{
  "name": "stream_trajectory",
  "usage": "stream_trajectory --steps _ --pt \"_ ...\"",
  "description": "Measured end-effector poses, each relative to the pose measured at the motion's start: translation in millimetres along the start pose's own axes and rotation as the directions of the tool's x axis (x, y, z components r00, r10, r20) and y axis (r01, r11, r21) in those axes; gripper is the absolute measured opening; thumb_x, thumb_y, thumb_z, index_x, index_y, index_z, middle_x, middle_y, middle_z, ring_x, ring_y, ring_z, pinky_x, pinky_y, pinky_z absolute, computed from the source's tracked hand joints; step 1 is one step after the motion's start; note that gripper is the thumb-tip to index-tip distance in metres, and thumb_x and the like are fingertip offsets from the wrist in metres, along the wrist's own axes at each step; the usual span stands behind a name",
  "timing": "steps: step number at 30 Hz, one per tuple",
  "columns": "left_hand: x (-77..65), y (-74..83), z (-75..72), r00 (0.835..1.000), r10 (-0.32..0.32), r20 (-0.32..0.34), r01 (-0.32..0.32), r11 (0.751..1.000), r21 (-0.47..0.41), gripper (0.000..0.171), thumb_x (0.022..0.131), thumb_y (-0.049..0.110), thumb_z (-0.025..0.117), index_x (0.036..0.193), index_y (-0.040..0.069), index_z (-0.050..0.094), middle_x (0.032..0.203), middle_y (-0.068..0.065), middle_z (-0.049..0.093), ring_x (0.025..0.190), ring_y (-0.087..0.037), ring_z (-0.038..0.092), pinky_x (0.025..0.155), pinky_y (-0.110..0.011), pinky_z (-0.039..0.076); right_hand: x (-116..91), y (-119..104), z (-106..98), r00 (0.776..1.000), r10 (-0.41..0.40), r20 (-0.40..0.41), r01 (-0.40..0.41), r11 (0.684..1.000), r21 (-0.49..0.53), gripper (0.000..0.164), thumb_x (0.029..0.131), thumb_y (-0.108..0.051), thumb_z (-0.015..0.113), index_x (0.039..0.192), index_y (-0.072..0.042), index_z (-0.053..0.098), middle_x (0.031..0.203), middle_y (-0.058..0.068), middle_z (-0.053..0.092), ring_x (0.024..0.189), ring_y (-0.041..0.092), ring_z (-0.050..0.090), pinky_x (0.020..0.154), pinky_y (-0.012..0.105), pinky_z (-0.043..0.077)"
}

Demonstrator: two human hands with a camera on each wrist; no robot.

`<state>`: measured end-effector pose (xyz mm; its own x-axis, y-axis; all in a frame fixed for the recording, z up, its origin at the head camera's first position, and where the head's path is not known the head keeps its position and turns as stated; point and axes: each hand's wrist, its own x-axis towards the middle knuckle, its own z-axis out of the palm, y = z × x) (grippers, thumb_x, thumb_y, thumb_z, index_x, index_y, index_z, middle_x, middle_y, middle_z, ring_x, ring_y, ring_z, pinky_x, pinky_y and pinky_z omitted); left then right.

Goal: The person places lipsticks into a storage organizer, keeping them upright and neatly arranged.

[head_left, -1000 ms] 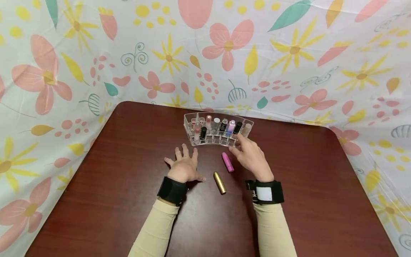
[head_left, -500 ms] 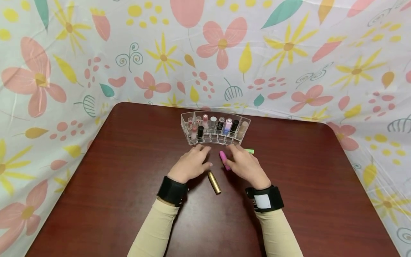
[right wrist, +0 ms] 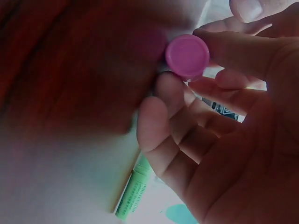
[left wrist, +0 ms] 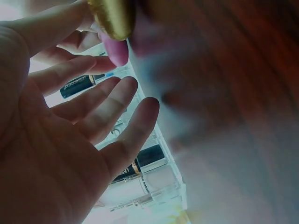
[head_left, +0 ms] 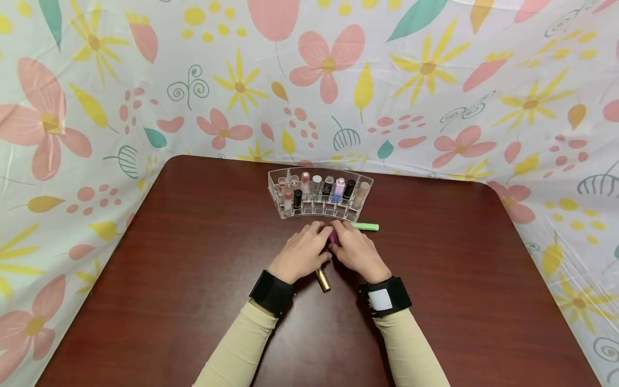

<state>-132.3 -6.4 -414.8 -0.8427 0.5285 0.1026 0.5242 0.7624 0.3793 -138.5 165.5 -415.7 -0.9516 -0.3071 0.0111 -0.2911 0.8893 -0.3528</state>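
My right hand pinches a pink lipstick tube between thumb and index finger; its round end faces the right wrist camera. Close against it from the other side is my left hand, its fingers fairly straight in the left wrist view. Whether the left fingertips touch the pink tube is unclear. A gold lipstick tube lies on the table, partly under the left hand. Beyond the right fingers lies a light green tube, its near end hidden by that hand.
A clear, curved cosmetics organizer stands just beyond the hands, with several lipsticks and glosses in its back row and a few at front left. It sits on a dark red-brown table. A flower-patterned cloth hangs behind.
The right hand has come back from the organizer to the pink tube and pinches it. My left hand has lifted from the table and moved right. The green tube has come into sight.
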Motion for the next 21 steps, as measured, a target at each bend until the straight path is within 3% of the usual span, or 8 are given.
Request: stream_trajectory --steps 6,12,16,19,21 --pt "-0.1 0.1 3.5 1.0 -0.004 -0.001 0.004 1.0 0.011 0.047 0.092 0.029 0.074 0.134 0.016 0.057 0.134 -0.008 0.059 0.117 -0.025 0.06 0.086 -0.048 0.056 0.1 0.0 1.3 1.0 -0.015 -0.001 0.015 1.0 0.021 0.045 0.091 -0.014 0.07 0.134 -0.008 0.058 0.112 0.016 0.063 0.089 0.03 0.064 0.072 0.048 0.054" --pt "-0.9 2.9 4.8 1.0 0.015 -0.009 -0.015 1.0 0.004 0.055 0.092 0.037 0.076 0.138 0.016 0.054 0.134 -0.006 0.058 0.118 -0.024 0.061 0.088 -0.048 0.057 -0.4 -2.0 -3.6 0.999 -0.037 0.002 0.037 0.997 0.065 0.049 0.092 -0.013 0.067 0.138 -0.004 0.056 0.124 0.021 0.065 0.101 0.034 0.066 0.08 0.05 0.055" --pt "-0.5 5.5 0.2 0.995 0.06 -0.076 -0.065 0.996 -0.06 0.066 0.089 0.034 0.079 0.145 0.016 0.049 0.135 -0.007 0.055 0.115 -0.021 0.062 0.089 -0.041 0.058 -0.5 -6.4 -15.3 1.0 0.013 0.005 -0.014 0.984 0.18 0.042 0.091 -0.012 0.065 0.132 -0.004 0.056 0.107 0.015 0.066 0.087 0.025 0.063 0.072 0.038 0.051" --pt "0.8 7.7 -7.2 0.977 0.119 -0.175 -0.141 0.983 -0.12 0.063 0.088 0.023 0.081 0.143 0.012 0.051 0.131 -0.007 0.056 0.11 -0.018 0.064 0.09 -0.033 0.057 -0.8 -10.3 -26.2 0.995 0.093 0.026 -0.096 0.929 0.358 0.045 0.089 -0.008 0.063 0.132 -0.003 0.05 0.1 0.014 0.063 0.071 0.018 0.06 0.063 0.032 0.049" --pt "0.8 9.9 -12.5 0.961 0.147 -0.235 -0.183 0.974 -0.137 0.059 0.088 0.016 0.079 0.141 0.011 0.054 0.128 -0.006 0.057 0.106 -0.016 0.064 0.089 -0.03 0.057 -1.2 -12.1 -31.7 0.987 0.152 0.045 -0.154 0.849 0.506 0.051 0.09 -0.008 0.063 0.136 -0.002 0.043 0.11 0.018 0.06 0.068 0.015 0.064 0.062 0.03 0.054"
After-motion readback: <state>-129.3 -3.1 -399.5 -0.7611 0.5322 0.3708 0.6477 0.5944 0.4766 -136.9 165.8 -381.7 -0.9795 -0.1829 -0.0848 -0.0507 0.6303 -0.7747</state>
